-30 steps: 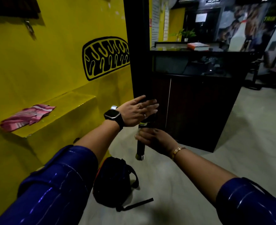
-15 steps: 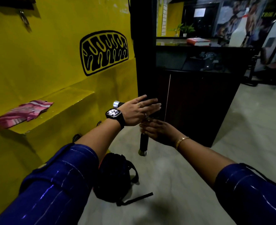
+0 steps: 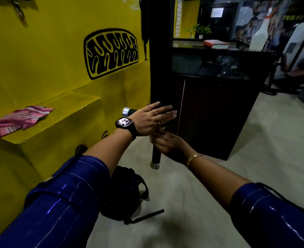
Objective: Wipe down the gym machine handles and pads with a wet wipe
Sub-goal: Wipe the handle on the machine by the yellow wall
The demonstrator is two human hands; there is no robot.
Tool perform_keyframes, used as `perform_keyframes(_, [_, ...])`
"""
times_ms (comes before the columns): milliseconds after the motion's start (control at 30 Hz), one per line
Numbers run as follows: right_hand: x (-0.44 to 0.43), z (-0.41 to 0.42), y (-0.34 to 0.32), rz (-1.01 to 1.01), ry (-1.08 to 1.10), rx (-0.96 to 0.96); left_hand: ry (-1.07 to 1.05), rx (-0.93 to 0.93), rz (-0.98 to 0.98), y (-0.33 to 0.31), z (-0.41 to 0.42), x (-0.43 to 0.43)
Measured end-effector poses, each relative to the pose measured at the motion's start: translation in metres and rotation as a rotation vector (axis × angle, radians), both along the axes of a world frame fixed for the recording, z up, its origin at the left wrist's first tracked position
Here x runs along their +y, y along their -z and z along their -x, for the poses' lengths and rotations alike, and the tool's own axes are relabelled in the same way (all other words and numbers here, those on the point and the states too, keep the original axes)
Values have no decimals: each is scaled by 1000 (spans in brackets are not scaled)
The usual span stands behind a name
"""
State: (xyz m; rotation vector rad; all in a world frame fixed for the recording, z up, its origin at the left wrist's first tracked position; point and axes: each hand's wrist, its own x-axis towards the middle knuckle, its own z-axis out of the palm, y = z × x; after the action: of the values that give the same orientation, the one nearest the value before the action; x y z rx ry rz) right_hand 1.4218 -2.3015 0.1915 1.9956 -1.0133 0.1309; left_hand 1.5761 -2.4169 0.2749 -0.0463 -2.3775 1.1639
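1. The black machine handle (image 3: 156, 154) is a bent bar just in front of the dark bench (image 3: 219, 113). It has 1 lower chrome cap (image 3: 155, 165) above the floor (image 3: 255, 158) and 1 upper chrome cap (image 3: 125, 111) towards the yellow wall (image 3: 49, 59).
2. The left hand (image 3: 151, 119) lies flat over the handle's upper part, fingers straight and side by side, with a smartwatch (image 3: 124, 123) on the wrist.
3. The right hand (image 3: 170, 144) sits just beneath it, against the upright part of the handle. It is blurred, so I cannot tell whether its fingers close round the bar. A gold bangle (image 3: 194, 157) circles that wrist.
4. A pink striped cloth (image 3: 20, 119) lies on the yellow ledge (image 3: 72, 111), well to the left of both hands.
5. A black bag (image 3: 122, 194) sits on the floor below the left forearm.
6. On the bench top rests an orange book (image 3: 215, 43).
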Motion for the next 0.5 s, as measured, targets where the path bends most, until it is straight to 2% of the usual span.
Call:
perform_keyframes(167, [7,-8,38,-136,-84,77,-6,10,-26,2,1,0])
perform_keyframes(333, [14,22,22,-68,-74,39,-5,38,-51,6,1,1])
perform_keyframes(500, [1,-6,23,-64,-42,-53,-1,47,-64,8,1,1])
